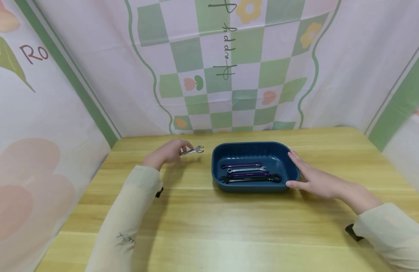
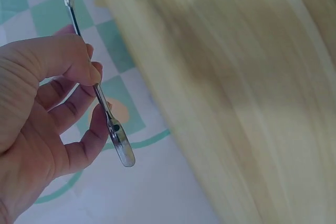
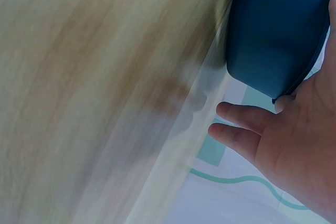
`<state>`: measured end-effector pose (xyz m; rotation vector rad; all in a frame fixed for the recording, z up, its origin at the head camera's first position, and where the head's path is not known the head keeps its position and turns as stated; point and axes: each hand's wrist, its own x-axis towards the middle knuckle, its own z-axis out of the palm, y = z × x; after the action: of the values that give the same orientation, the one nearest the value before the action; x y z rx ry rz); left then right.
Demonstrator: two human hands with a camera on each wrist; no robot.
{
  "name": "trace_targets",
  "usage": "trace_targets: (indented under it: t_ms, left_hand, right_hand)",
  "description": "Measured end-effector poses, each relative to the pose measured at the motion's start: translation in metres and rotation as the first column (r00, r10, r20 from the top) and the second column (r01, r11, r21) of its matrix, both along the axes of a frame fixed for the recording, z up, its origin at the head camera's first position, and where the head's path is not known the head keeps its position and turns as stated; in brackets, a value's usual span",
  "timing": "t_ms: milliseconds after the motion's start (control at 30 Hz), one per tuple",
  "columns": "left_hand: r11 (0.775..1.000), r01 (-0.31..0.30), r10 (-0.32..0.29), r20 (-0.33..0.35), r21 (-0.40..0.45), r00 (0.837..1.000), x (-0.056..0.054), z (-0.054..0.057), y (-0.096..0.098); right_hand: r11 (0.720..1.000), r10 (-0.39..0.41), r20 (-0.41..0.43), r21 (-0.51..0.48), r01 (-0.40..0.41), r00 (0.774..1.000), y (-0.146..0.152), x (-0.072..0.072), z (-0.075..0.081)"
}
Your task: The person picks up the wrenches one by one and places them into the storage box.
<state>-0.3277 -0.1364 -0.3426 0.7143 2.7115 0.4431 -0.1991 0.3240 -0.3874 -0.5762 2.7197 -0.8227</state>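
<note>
My left hand pinches a silver wrench between thumb and fingers, raised above the table to the left of a dark blue bin. The left wrist view shows the wrench edge-on, both ends sticking out past the fingers. With its fingers extended, my right hand touches the right end of the bin at the rim. Inside the bin several wrenches lie side by side: a purple wrench at the back, a silver wrench, another purple one, and a larger black wrench in front.
The bin stands on a wooden table near its back edge. Behind the table hangs a printed curtain with a green and white check, and further curtain panels stand at both sides.
</note>
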Motion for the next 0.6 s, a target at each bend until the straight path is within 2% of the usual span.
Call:
trace_targets:
  t_ms: [167, 467, 600]
  left_hand:
    - [1.0, 0.001, -0.001, 0.0, 0.001, 1.0, 0.001, 0.007, 0.005]
    - [0.998, 0.059, -0.059, -0.049, -0.011, 0.997, 0.001, 0.015, 0.014]
    - [0.998, 0.066, -0.067, -0.05, -0.024, 0.996, 0.001, 0.019, 0.02]
  right_hand:
    - [1.0, -0.001, -0.005, 0.002, 0.001, 1.0, 0.001, 0.0, -0.002]
    - [1.0, -0.005, -0.004, 0.0, 0.005, 1.0, 0.0, 0.0, 0.0]
    - [1.0, -0.002, -0.003, -0.006, 0.002, 1.0, 0.0, 0.0, 0.0]
